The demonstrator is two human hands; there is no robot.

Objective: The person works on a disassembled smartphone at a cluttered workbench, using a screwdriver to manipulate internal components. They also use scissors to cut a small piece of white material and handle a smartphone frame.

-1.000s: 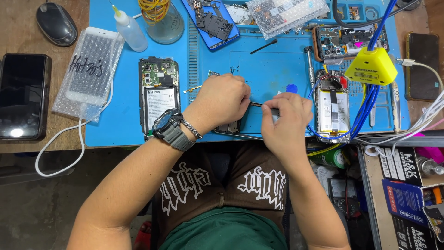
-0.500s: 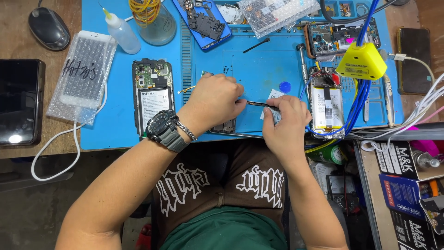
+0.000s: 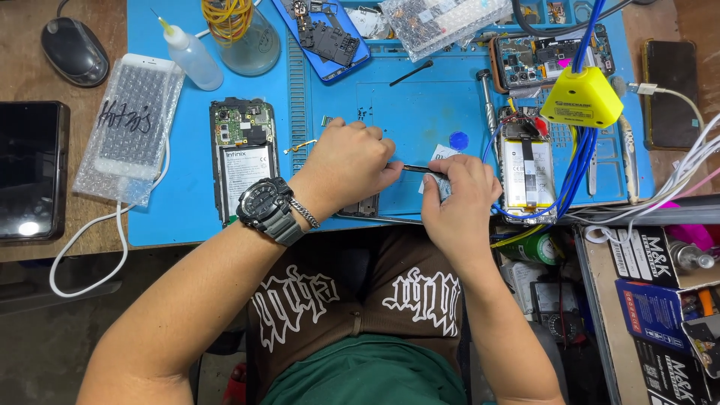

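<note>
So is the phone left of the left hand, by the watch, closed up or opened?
Opened. The phone lies with its back cover off: green circuit board and white-labelled battery are exposed, on the blue mat.

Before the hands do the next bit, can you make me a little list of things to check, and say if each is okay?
1. Left hand grips the thin dark tool: ok.
2. Right hand steadies the small pale piece: ok.
3. Tool tip on the right spot: cannot tell, fingers hide it.
4. Opened phone lies flat on the blue mat, apart from the hands: ok.
5. Blue cables drape across the other opened phone: not ok.
</note>
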